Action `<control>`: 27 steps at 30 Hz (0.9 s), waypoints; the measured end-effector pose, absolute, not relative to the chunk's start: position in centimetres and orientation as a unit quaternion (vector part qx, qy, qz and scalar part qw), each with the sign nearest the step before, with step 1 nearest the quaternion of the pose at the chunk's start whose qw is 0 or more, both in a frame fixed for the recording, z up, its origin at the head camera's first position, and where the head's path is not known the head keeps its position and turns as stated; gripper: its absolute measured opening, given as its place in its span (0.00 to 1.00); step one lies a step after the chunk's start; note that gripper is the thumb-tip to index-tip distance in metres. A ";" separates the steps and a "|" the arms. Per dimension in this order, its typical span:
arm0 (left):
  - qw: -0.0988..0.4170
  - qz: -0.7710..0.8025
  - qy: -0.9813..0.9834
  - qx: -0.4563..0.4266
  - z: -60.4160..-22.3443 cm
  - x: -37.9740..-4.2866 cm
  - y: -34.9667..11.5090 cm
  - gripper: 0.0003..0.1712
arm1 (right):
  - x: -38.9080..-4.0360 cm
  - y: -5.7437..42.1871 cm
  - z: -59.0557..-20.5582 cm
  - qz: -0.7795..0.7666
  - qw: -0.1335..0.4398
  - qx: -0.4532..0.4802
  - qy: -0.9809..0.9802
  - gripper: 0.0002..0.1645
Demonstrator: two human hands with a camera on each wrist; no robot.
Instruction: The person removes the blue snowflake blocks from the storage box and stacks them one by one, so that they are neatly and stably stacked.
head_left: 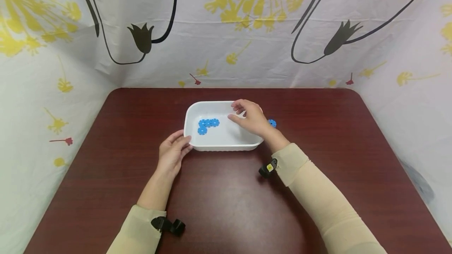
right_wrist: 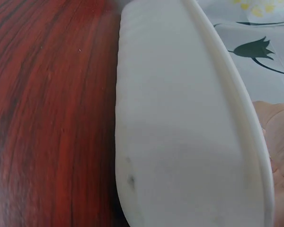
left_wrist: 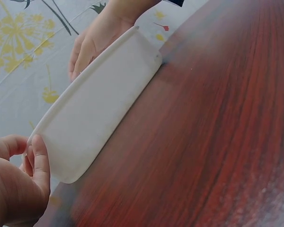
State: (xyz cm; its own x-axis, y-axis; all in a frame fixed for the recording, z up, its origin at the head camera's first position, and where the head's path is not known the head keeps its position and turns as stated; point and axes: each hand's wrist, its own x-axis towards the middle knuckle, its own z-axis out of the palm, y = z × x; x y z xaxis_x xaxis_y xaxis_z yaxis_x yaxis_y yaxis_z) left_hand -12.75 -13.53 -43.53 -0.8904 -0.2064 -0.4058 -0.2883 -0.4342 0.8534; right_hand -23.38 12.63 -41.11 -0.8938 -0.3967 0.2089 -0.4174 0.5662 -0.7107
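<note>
A white plastic tray [head_left: 226,147] with raised walls stands on the table. Inside it, toward the left, several small blue notched discs [head_left: 208,123] lie close together. My left hand [head_left: 172,153] holds the tray by its front left corner; in the left wrist view that hand [left_wrist: 19,182] pinches the rim between thumb and fingers. Over the right part of the tray, my right hand [head_left: 251,118] hovers with thumb and fingers apart, nothing visible between them. The right wrist view shows mostly the tray's outer wall [right_wrist: 180,113], which hides the fingertips.
Another blue disc [head_left: 272,122] lies on the table just right of the tray, beside the right wrist. The dark red wooden table [head_left: 219,207] ends at the back against a patterned cloth [head_left: 219,50], which also hangs along both sides.
</note>
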 end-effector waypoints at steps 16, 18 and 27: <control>0.030 0.809 0.538 -0.236 -43.6 -12.8 -13.6 0.25 | -23.9 10.1 -42.2 0.393 -0.030 0.248 -0.885 0.23; 0.030 0.809 0.538 -0.236 -43.6 -12.8 -13.6 0.25 | -23.9 9.8 -42.1 0.391 -0.035 0.250 -0.885 0.23; 0.027 0.812 0.533 -0.235 -43.7 -12.9 -13.6 0.25 | -24.4 8.8 -42.1 0.372 -0.048 0.244 -0.894 0.23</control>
